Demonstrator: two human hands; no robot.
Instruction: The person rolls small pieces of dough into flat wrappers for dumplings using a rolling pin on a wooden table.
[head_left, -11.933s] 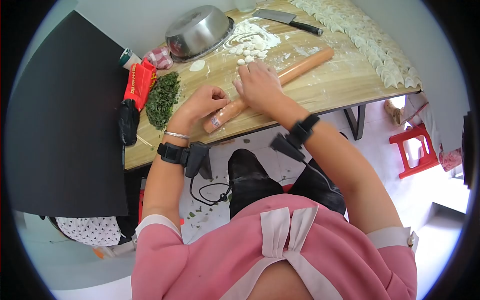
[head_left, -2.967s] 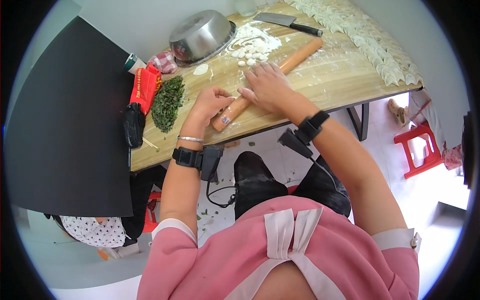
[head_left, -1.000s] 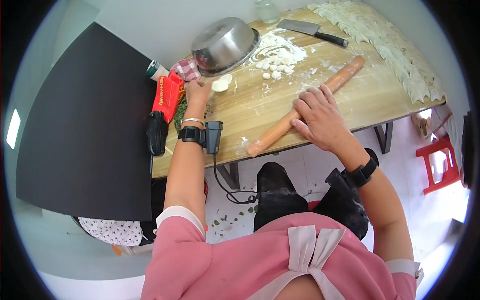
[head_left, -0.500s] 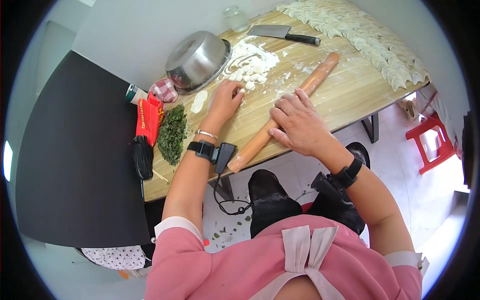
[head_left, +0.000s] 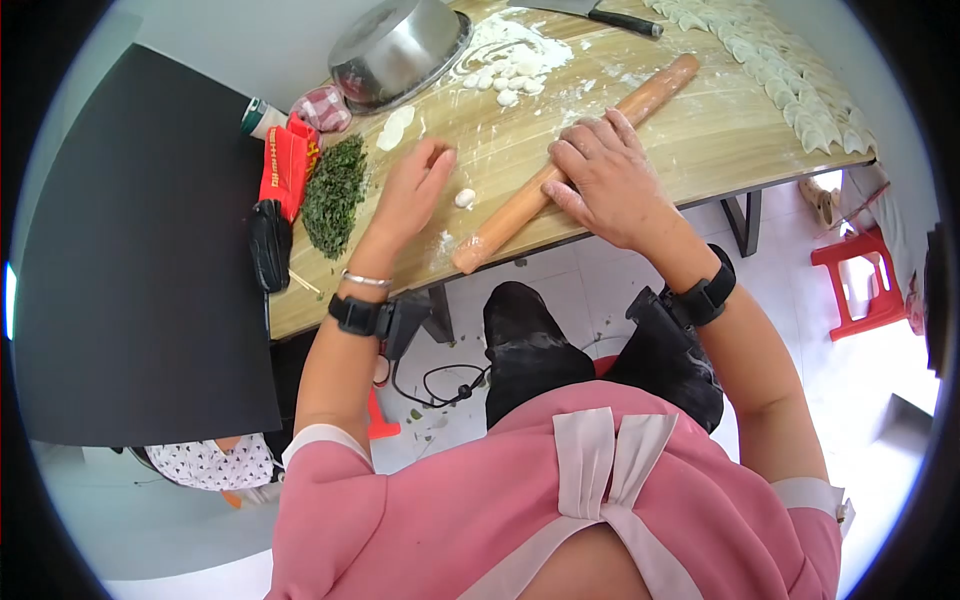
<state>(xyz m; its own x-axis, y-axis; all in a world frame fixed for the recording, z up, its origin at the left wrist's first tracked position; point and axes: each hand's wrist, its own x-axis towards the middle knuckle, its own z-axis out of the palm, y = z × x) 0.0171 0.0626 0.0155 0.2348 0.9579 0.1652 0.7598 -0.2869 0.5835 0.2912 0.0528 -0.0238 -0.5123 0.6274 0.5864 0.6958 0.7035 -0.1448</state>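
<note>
Your table (head_left: 740, 140) around the rolling pin (head_left: 510, 217)
Just left of the rolling pin you have a dough ball (head_left: 465, 198), farther left the leaf pile (head_left: 335, 195); behind the rolling pin, left to right, the bowl (head_left: 390, 55), flour (head_left: 512, 42) and cleaver (head_left: 625, 22); to its right, dumplings (head_left: 800, 95).

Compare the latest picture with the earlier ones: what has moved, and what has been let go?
The left hand has come back toward the person from the dough pieces, letting go of a dough ball beside the rolling pin. Two wrappers lie where one lay at first. The right hand is still on the pin; bowl and greens stayed put.
</note>
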